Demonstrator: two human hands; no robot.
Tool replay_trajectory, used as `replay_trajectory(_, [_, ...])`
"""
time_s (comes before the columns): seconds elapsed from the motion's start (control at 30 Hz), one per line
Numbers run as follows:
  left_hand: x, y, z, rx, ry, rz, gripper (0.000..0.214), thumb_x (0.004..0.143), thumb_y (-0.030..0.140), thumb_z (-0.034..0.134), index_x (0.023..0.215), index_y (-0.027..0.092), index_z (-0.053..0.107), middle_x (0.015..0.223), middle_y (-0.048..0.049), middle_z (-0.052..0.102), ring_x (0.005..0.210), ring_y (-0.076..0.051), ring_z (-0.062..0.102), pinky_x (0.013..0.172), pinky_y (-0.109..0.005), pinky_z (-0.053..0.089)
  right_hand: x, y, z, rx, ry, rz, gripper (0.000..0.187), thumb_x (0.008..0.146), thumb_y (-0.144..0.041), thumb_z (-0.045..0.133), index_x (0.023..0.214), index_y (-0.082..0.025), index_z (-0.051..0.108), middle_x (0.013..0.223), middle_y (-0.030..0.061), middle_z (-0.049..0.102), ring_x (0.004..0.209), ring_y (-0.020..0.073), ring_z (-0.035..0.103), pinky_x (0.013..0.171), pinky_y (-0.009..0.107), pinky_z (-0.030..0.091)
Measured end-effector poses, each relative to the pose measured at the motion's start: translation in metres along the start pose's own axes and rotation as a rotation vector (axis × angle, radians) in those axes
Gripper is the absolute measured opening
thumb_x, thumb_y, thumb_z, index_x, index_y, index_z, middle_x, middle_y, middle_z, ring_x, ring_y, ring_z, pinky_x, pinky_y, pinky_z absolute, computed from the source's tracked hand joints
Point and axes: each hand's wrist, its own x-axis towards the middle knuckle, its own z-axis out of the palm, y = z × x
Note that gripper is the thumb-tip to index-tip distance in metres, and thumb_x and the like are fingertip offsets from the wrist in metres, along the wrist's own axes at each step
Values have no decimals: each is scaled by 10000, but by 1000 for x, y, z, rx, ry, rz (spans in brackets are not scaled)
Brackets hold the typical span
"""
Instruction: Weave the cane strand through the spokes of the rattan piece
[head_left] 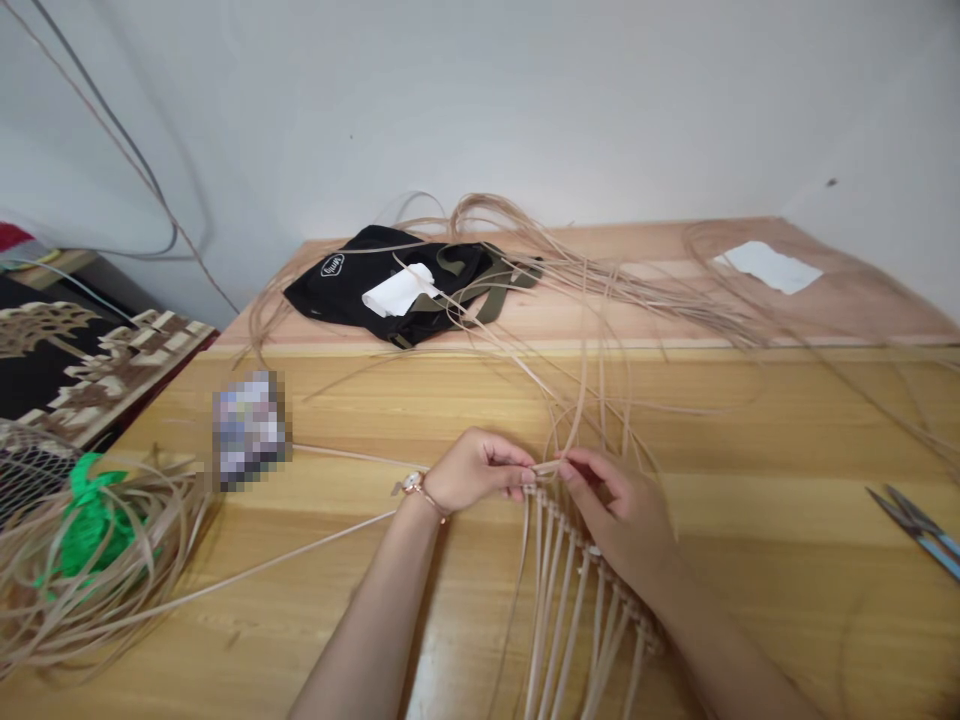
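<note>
A honey-toned table [750,420] meets a white wall [480,110] at the top of the frame, with a pinker board [877,300] along its far side. At lower centre, the left hand [476,470] and right hand [615,520] have their fingers pressed together, both pinching a cane strip [547,467] at the top edge of a cane weave [577,590]. The weave lies on the table below them, its loose strands [585,300] sweeping up across the board. There is one black bag [375,285] at upper centre and two white papers: one on the bag [400,290], one at upper right [769,267]. One pair of snips [915,530] lies at the right edge, well apart from the right hand. One cane coil [90,590] with a green wrap [94,525] sits at lower left, just beside a blurred object [249,430]. A patterned cloth [90,360] lies past the table's left edge.
</note>
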Motion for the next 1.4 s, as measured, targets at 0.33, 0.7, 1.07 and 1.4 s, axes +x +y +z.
replay_trajectory(0.33, [-1, 0, -1, 7, -25, 10, 250, 637, 314, 661, 752, 91, 653, 613, -37, 620, 511, -71, 533, 503, -171, 410, 0, 0, 0, -7, -8, 14, 199, 817, -318, 445, 841, -198, 603, 802, 25, 653, 689, 152, 591, 569, 237, 430])
replay_trajectory(0.7, [-1, 1, 1, 13, -6, 10, 284, 614, 341, 671, 729, 83, 649, 568, -24, 602, 480, -65, 517, 476, -167, 396, -2, 2, 0, 66, -6, -17, 140, 778, -265, 498, 848, -194, 596, 818, 25, 646, 702, 145, 588, 601, 230, 448])
replay_trajectory(1.07, [0, 3, 2, 10, 20, 4, 334, 573, 383, 688, 714, 83, 653, 554, -25, 606, 466, -65, 517, 461, -163, 384, 0, 2, -1, 80, -45, -26, 147, 780, -232, 479, 869, -200, 592, 865, 27, 648, 764, 156, 590, 656, 250, 452])
replay_trajectory(1.4, [0, 4, 2, -8, 15, 2, 338, 557, 390, 696, 700, 88, 650, 553, -20, 606, 461, -64, 516, 461, -164, 387, -2, -1, -2, 59, -97, 8, 187, 762, -250, 487, 912, -200, 588, 695, 8, 613, 568, 126, 552, 500, 218, 421])
